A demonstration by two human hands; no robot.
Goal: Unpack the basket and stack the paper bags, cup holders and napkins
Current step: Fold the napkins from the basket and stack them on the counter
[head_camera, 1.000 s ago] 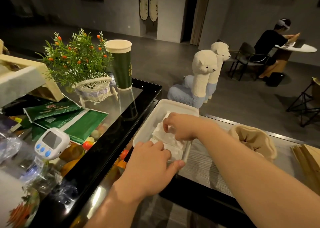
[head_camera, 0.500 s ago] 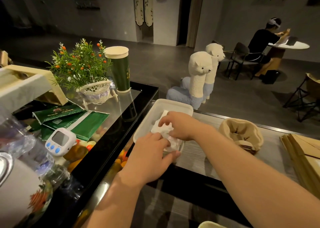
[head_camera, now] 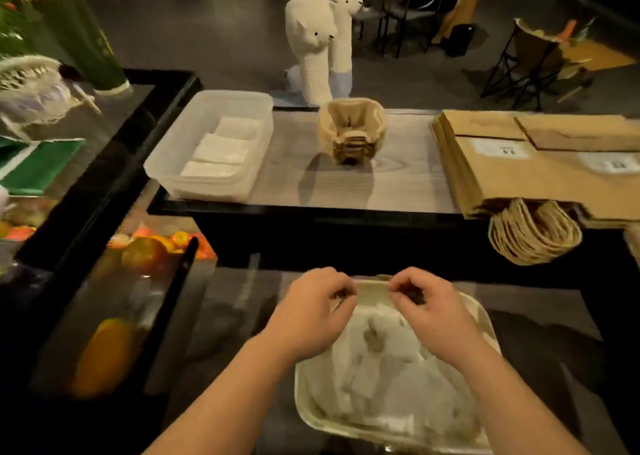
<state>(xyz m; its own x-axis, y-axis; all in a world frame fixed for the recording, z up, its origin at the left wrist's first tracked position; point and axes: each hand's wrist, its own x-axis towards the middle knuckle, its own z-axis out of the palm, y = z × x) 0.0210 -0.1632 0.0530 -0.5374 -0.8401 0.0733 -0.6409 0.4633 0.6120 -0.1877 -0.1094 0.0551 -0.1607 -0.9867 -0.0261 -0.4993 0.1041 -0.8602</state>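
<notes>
Above far rim of basket (head_camera: pixel 484 319): left hand (head_camera: pixel 311 311), right hand (head_camera: pixel 427 311), fingers curled; pinching anything, cannot tell. Inside basket: napkins (head_camera: pixel 381 378), light, soft, floppy. Best pinched at folded edge, lifted flat.

The left hand (head_camera: pixel 311 312) and right hand (head_camera: pixel 429 312) are over the far end of the basket (head_camera: pixel 300 392). The napkin tray (head_camera: pixel 162 167) lies beyond and to the left of them. The cup holders (head_camera: pixel 351 136) are straight beyond, and the paper bags (head_camera: pixel 540 170) beyond and to the right.

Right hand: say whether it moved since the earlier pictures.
Yes. The right hand left the clear tray and drew back toward the person, over the near basket.
</notes>
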